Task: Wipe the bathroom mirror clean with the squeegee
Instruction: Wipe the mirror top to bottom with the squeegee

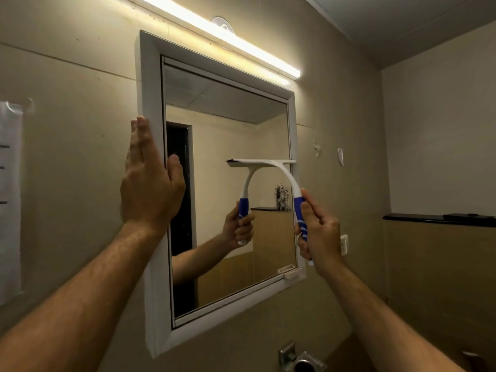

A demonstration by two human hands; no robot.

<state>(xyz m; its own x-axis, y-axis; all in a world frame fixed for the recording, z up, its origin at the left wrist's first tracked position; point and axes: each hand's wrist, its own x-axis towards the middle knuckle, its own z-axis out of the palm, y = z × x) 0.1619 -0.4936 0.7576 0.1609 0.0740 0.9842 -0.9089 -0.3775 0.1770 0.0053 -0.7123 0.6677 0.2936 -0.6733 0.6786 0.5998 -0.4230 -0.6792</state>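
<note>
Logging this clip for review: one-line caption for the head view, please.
Right hand holds the squeegee blade against the mirror while left hand steadies its white frame.

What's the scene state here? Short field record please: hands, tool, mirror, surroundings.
left hand: flat on the left side of the mirror frame, thumb at its inner edge, holding nothing
right hand: shut on the squeegee handle
squeegee: blade level, against the glass at mid-height on the right, its right end over the frame
mirror: wall-mounted, white frame; shows the squeegee and hand reflected
light bar: lit, above the mirror
shelf: dark, on the right wall
</note>
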